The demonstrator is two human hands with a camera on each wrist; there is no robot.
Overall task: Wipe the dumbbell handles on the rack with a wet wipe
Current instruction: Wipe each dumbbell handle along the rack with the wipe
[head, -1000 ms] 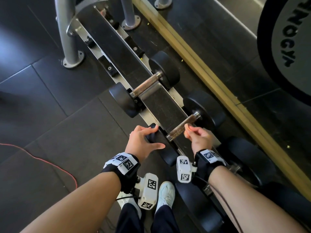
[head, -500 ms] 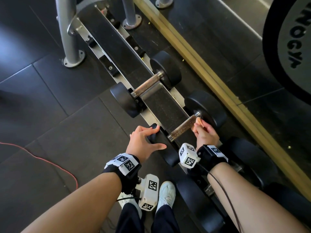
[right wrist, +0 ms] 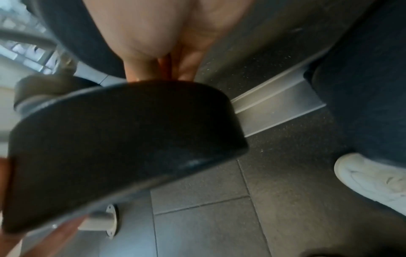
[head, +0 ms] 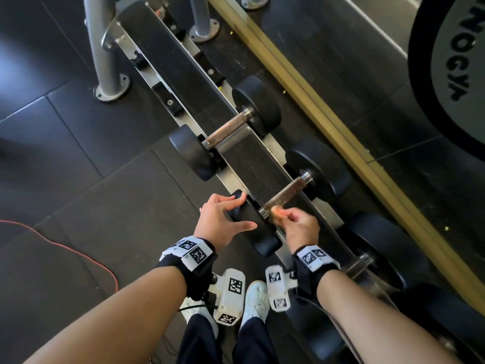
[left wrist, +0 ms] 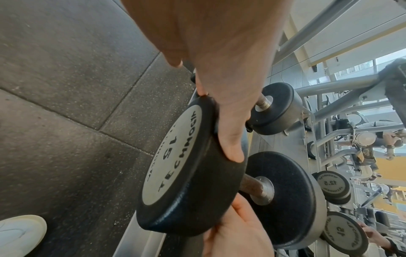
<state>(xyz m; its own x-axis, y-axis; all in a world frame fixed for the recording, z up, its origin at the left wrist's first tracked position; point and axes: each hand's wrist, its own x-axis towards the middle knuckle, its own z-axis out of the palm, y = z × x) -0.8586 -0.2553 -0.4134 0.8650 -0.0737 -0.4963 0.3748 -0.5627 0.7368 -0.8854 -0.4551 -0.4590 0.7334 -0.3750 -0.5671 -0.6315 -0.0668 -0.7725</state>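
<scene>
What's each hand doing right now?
Left hand: fingers curled round the near weight head of the dumbbell.
Right hand: curled at the handle; a wipe cannot be made out.

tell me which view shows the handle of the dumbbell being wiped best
The head view: the handle runs nearly full length above the right hand. The left wrist view shows only a short stub at the collar; the right wrist view hides it.

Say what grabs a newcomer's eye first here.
Two bare arms reach in from below: the left hand grips the near black rubber head of a dumbbell, and the right hand is curled at its rusty knurled metal handle. No wipe is discernible.
</scene>
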